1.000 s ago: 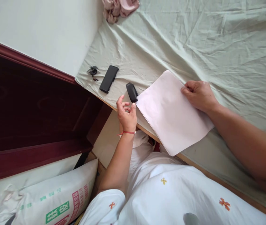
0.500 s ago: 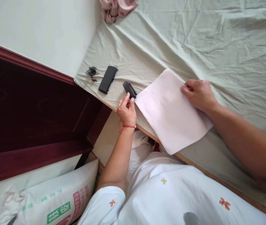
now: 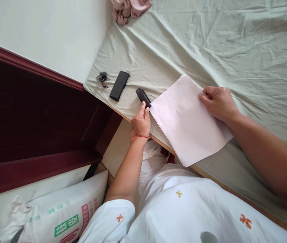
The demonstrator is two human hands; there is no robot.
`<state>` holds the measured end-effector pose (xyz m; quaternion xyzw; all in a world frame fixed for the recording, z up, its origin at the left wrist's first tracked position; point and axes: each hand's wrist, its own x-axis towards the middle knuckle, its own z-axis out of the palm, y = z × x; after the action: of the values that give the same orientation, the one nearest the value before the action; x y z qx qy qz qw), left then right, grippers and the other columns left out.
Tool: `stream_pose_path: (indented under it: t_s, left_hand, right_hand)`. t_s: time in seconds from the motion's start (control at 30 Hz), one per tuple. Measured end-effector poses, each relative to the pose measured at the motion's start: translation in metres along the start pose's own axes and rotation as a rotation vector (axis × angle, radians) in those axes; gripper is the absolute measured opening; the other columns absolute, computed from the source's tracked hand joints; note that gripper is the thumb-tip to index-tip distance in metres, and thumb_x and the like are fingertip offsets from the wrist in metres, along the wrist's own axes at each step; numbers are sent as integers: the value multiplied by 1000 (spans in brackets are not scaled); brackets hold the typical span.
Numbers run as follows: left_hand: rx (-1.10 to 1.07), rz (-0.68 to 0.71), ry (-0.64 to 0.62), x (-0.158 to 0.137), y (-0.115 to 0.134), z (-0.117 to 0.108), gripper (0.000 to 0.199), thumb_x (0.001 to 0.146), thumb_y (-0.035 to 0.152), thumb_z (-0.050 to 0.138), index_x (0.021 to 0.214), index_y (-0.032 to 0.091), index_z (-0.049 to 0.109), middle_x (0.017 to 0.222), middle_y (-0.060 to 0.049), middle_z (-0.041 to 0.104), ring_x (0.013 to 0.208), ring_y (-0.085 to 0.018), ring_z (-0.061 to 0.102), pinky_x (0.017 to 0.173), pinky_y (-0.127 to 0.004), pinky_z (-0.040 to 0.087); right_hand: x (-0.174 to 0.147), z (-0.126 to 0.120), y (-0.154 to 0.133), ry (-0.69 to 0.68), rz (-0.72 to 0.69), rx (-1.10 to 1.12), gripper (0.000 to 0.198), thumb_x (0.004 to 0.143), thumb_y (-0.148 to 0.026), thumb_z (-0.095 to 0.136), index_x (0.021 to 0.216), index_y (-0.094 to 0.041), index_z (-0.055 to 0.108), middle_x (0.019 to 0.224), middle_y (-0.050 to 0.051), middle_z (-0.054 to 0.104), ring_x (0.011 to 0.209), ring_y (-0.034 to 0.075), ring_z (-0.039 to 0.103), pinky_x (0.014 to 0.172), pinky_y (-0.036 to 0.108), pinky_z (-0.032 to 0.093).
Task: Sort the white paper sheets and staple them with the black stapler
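Observation:
My left hand (image 3: pixel 141 120) is closed on the near end of a small black stapler (image 3: pixel 142 96), with the fingers and thumb pressed around it. The stapler meets the left corner of some white paper (image 3: pixel 189 125); whether the corner lies between its jaws I cannot make out. Pinching the paper's far right edge between thumb and curled fingers is my right hand (image 3: pixel 218 101). The paper lies partly on the cloth-covered surface, and its near corner sticks out over the edge.
A black phone-like slab (image 3: pixel 119 85) and a small dark bundle (image 3: pixel 103 77) lie left of the stapler on the pale green sheet (image 3: pixel 174 50). Pink cloth (image 3: pixel 130 10) is bunched at the back. Dark red wooden furniture (image 3: pixel 44 118) and a white printed sack (image 3: pixel 64 209) stand at left.
The whole view has shifted slightly, so everything appears a little further right. My left fingers and thumb sit slightly differently on the stapler. The right hand keeps its hold on the paper.

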<state>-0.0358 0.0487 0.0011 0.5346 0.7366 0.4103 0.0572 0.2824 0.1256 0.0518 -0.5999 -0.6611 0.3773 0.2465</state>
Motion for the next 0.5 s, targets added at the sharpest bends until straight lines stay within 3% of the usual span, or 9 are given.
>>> stream_pose_path:
  t_s: [0.13,0.3,0.4,0.5]
  left_hand:
    - [-36,-39,-29,-1,0,0,38,97,46,79,126,23,83,115,-12,86,104,-28,81,84,-33,61]
    - [-20,-19,-57,0,0,-2,45,99,39,75,141,22,76,99,-7,84,75,-19,71,76,-30,55]
    - [10,6,-73,-5,3,-6,54,100,35,72,151,20,67,77,0,75,62,-16,58,75,-29,51]
    - [-75,-25,22,-11,6,-8,64,101,44,71,158,17,57,68,5,63,63,-15,55,74,-28,50]
  right_hand:
    - [0,-1,-2,-13,18,-26,33,93,-25,60,63,-27,47,59,-1,46,63,18,42,68,38,36]
    - [-1,-4,3,-82,-41,18,24,93,-31,61,70,-25,57,63,-1,51,65,18,45,69,36,38]
    - [-1,-5,7,-170,-86,26,23,93,-39,63,75,-26,62,64,-1,53,65,19,47,68,36,40]
    - [-2,-7,10,-233,-106,67,27,91,-51,64,78,-27,65,64,-1,54,64,19,49,65,36,41]
